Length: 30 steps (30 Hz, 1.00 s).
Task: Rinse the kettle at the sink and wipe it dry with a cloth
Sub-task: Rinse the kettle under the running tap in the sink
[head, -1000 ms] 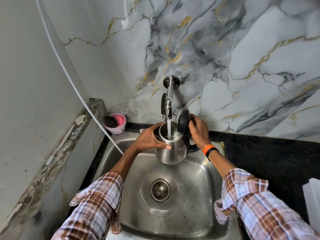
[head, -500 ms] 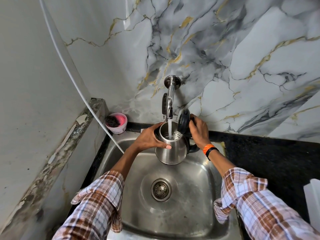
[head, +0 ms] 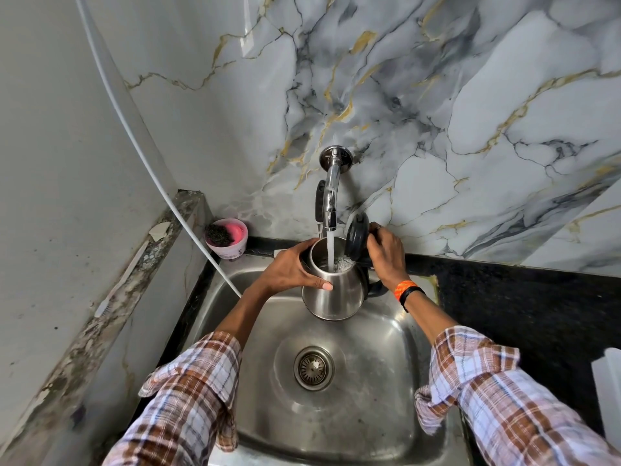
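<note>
A steel kettle [head: 339, 294] hangs upright over the steel sink [head: 379, 371], right under the chrome wall tap [head: 331, 196]. Water streams from the tap into the kettle's open mouth. My left hand [head: 289, 270] wraps the kettle's left side, thumb across the front. My right hand [head: 386, 255] grips the black handle at the kettle's right and holds the black lid [head: 358, 237] tipped up and open. No cloth is in view.
A pink tub [head: 228, 238] with a dark scrubber stands at the sink's back left corner. A white hose [head: 141, 156] runs down the left wall into the basin. Black counter [head: 524, 311] lies right, with a white object [head: 608, 395] at its edge. A drain [head: 314, 368] sits mid-basin.
Both hands and the kettle stay in place under the running tap. The water level inside the kettle looks slightly higher.
</note>
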### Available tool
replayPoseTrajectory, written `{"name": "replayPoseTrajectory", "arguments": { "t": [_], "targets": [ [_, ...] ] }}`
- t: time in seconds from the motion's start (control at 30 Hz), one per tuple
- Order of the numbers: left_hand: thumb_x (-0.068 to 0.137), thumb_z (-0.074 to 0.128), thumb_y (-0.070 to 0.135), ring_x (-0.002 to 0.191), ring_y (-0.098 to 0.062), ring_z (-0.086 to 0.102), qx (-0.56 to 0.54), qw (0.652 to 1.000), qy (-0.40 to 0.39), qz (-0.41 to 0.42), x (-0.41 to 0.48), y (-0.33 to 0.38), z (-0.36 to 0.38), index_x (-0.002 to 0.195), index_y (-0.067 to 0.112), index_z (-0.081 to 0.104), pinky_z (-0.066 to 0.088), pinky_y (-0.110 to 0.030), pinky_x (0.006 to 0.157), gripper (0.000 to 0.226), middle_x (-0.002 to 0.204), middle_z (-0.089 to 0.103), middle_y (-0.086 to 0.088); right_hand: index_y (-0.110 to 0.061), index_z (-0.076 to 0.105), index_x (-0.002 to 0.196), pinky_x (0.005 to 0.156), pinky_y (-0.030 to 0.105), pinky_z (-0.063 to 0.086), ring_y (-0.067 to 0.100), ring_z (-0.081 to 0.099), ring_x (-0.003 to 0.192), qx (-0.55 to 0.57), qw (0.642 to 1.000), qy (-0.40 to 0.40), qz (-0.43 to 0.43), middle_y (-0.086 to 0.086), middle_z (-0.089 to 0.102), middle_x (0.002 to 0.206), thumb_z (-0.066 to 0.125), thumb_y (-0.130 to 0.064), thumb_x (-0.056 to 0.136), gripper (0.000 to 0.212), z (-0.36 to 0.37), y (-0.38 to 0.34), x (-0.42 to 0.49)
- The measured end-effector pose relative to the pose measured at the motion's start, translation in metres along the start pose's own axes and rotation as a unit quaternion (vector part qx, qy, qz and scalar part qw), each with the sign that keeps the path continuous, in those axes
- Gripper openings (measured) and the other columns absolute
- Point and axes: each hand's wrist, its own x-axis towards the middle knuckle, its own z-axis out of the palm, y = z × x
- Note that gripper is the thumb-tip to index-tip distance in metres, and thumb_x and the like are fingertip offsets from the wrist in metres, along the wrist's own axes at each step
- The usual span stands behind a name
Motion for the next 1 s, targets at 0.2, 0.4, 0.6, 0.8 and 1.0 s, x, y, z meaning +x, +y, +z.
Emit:
{"name": "replayPoseTrajectory", "arguments": {
  "t": [0.2,0.4,0.6,0.8,1.0],
  "targets": [
    [0.057,0.103,0.036,0.133,-0.001,0.060,-0.008,1.000,-0.027,0.001,0.003,0.005,-0.003,0.151,0.028,0.049,0.045,-0.026,0.117,0.108,0.143,0.064,0.014,-0.032,0.039,0.063,0.068,0.034,0.032,0.008,0.042,0.059,0.012,1.000,0.008,0.004,-0.010,0.045,0.059,0.041,-0.042,0.078,0.019,-0.001,-0.004,-0.002],
    [0.055,0.102,0.035,0.136,0.006,0.055,-0.050,0.997,-0.058,-0.028,0.006,0.006,-0.012,0.148,0.038,0.047,0.042,-0.015,0.114,0.109,0.145,0.060,0.026,-0.032,0.042,0.064,0.066,0.036,0.036,0.014,0.042,0.059,0.009,1.000,0.007,0.000,-0.008,0.046,0.059,0.047,-0.033,0.081,0.018,-0.003,-0.005,-0.003],
    [0.093,0.075,0.034,0.143,-0.020,0.052,-0.085,0.994,0.007,-0.068,0.010,0.018,-0.026,0.158,0.010,0.041,0.044,-0.035,0.120,0.076,0.161,0.049,-0.007,-0.023,0.050,0.067,0.061,0.035,0.035,0.015,0.045,0.059,0.005,1.000,0.019,0.007,-0.004,0.051,0.060,0.047,-0.043,0.080,0.024,-0.002,-0.001,-0.003],
    [0.108,0.056,0.024,0.124,0.005,0.062,-0.132,0.990,0.044,-0.015,0.024,0.032,-0.031,0.142,0.010,0.061,0.050,-0.006,0.090,0.037,0.142,0.065,-0.002,-0.026,0.051,0.066,0.061,0.034,0.037,0.015,0.049,0.061,-0.009,0.999,0.023,0.031,-0.006,0.055,0.062,0.051,-0.043,0.081,0.023,0.001,0.003,-0.004],
    [0.097,0.071,0.010,0.089,0.008,0.072,-0.189,0.979,0.072,-0.027,0.041,0.039,-0.029,0.132,0.008,0.067,0.055,-0.011,0.083,0.036,0.092,0.081,0.015,-0.028,0.047,0.061,0.058,0.031,0.036,0.012,0.047,0.059,-0.010,0.999,0.031,0.032,-0.008,0.053,0.060,0.052,-0.043,0.082,0.026,0.001,0.003,-0.004]
  ]
}}
